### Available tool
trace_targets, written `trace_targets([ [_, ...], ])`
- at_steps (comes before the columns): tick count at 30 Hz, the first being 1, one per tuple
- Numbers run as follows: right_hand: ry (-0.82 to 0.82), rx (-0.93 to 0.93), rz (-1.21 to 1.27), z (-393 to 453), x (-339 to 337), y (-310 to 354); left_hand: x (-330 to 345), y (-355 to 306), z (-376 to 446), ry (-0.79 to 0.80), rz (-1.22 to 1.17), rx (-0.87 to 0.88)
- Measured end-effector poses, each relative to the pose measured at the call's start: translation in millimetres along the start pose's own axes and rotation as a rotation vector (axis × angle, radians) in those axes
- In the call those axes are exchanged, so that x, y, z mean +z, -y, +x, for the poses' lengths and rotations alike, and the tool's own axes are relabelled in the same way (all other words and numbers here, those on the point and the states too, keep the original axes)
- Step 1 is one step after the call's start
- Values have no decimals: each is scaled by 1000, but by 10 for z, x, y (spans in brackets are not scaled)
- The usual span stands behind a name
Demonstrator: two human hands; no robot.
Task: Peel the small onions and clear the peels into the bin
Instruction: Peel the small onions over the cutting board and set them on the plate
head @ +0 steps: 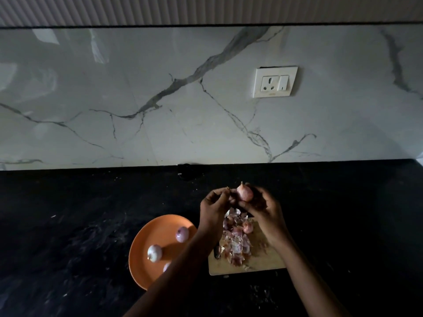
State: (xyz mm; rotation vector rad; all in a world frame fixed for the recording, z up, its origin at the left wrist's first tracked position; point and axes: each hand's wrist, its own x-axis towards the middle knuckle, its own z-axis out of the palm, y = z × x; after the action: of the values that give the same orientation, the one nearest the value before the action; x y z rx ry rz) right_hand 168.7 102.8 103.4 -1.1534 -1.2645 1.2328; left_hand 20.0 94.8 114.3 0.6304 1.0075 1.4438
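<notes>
My right hand (263, 208) grips a small pink onion (244, 192) above the wooden cutting board (267, 261). My left hand (215, 207) pinches a strip of its skin (231, 193) at the onion's left side. A heap of onion peels (235, 243) covers the board, with one unpeeled onion (248, 227) among them. On the orange plate (146, 266) to the left lie peeled onions: one near its middle left (154, 253), one at its upper right (182, 234), and a third (166, 267) partly hidden by my left forearm. No bin is in view.
The counter (68, 225) is black stone and runs to a marble backsplash (160, 99) with a white socket (274, 81). A dark knife handle (216, 252) shows at the board's left edge. A small black fitting (185, 171) sits at the counter's back edge.
</notes>
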Motion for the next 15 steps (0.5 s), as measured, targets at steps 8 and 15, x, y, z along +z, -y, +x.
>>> trace_targets([
  [8,-55,70,247,-26,-15,2,-223,158,36,-138,-66,-127],
  [15,-5,163,219,-50,-89,-153,-582,371,10,39,890,-69],
])
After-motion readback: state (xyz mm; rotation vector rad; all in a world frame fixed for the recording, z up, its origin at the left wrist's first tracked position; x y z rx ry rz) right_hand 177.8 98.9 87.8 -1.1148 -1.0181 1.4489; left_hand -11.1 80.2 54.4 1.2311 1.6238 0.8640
